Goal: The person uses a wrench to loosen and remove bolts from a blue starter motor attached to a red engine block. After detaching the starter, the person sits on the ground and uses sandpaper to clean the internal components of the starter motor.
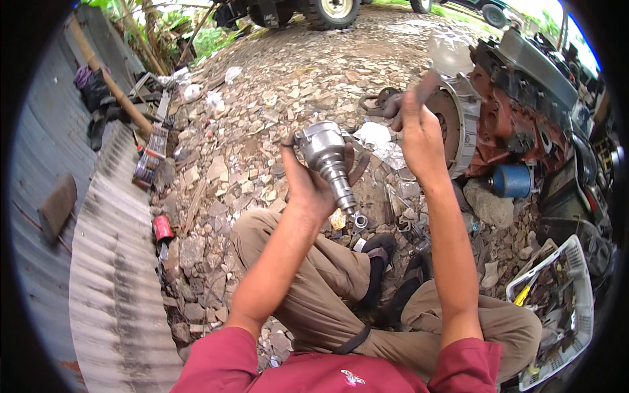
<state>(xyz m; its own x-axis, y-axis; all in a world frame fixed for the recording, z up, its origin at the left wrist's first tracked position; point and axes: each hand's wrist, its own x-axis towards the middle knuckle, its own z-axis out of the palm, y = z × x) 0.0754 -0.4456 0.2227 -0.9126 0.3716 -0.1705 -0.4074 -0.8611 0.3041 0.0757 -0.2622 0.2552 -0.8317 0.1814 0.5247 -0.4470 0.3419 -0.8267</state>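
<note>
My left hand (306,182) is wrapped round a stepped metal shaft (325,157) with a wide cup-shaped head. The head points up and away from me, and the thin ringed end slants down to the right over the stony ground. My right hand (421,134) is raised to the right of the shaft, apart from it. Its grease-darkened fingers are stretched out and a little blurred, with nothing visible in them. Behind it is the round flywheel face (445,121) of a large engine. A small metal ring fitting (360,221) lies on the ground below the shaft.
The red-brown engine (508,108) stands at the right, with a blue canister (512,181) beside it. A white plastic basket (582,288) of tools and parts is near my right knee. Corrugated sheets (118,262) line the left, by a red can (162,228). Vehicles stand far off.
</note>
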